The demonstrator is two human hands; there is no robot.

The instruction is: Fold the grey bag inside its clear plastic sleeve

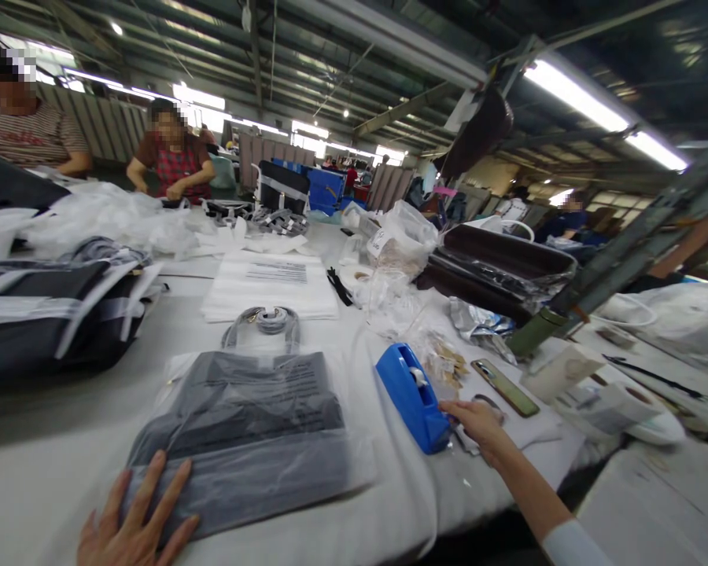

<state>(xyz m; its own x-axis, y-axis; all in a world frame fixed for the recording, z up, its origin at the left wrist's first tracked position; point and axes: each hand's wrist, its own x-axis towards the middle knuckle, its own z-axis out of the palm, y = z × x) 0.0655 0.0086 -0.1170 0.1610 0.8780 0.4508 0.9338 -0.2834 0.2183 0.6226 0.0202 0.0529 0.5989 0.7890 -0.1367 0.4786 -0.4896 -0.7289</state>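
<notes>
A grey and black handbag (236, 440) lies flat in a clear plastic bag with printed text. Its coiled grey handles (265, 318) stick out at the far end. My left hand (138, 515) rests on the bag's near left corner, fingers spread and pressing flat. To the right of the bag stands a blue tape dispenser (410, 397) holding a roll of tape. At the dispenser's near end is my right hand (477, 424), fingertips pinched against its cutting edge. Whatever lies between those fingertips is too small to make out.
A stack of printed plastic bags (271, 283) lies behind the handbag. More black bags (53, 306) are at left. A phone (504, 387), label rolls (602, 401) and a slanted metal post (631, 236) stand right. Two co-workers (174, 157) are across the table.
</notes>
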